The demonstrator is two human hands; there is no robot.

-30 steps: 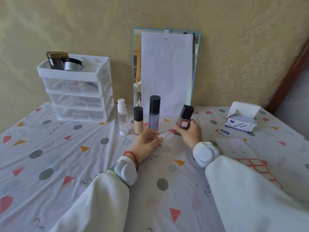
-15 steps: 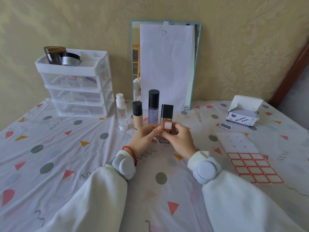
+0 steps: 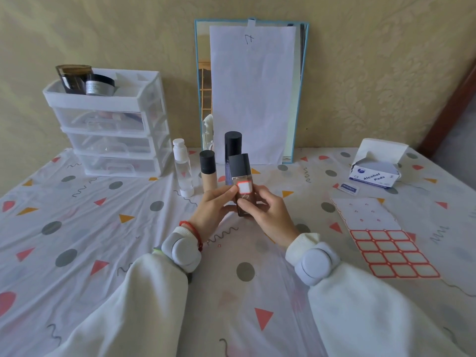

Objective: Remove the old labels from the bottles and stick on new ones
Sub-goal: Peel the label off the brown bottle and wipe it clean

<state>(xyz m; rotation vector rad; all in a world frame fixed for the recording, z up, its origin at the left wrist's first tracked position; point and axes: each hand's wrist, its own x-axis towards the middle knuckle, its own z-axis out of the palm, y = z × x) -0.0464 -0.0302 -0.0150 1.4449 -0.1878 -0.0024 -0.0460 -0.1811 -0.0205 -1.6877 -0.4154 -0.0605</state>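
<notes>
A square-sided brown bottle (image 3: 243, 194) of dark glass, with a boxy matte black cap, stood upright in front of the mirror (image 3: 251, 91), held between both hands above the patterned cloth (image 3: 103, 253). A small white label (image 3: 243, 187) with a red border lay flat on its front face, just below the cap. The left hand (image 3: 212, 210) curled around the bottle's left side, its fingertip touching the label's left edge; the right hand (image 3: 268, 215) closed on the lower right side, thumb across the front beneath the label. Whether the bottle's base touched the cloth could not be told, as the fingers covered it.

Behind the bottle, closer to the mirror, stood three more: a tall cylindrical one (image 3: 232, 150) with a glossy black cap, mostly hidden by the held bottle; a round beige one (image 3: 208, 171) with a black cap; and a clear plastic one (image 3: 183, 167) with a white cap. A plain white paper sheet (image 3: 251, 99) covered most of the blue-framed mirror.

Left of the mirror sat a translucent white plastic drawer unit (image 3: 110, 130), its contents blurred, with two dark jars (image 3: 85, 79) on top. Right of the mirror lay an open white cardboard box (image 3: 376, 168) marked alcohol pads, a small sachet (image 3: 348, 188) and a flat label sheet (image 3: 386, 235) with red-bordered rectangles in its nearer half and bare backing beyond. Fleecy white sleeves (image 3: 373, 305) with round white wrist devices were cut off at the bottom edge.
</notes>
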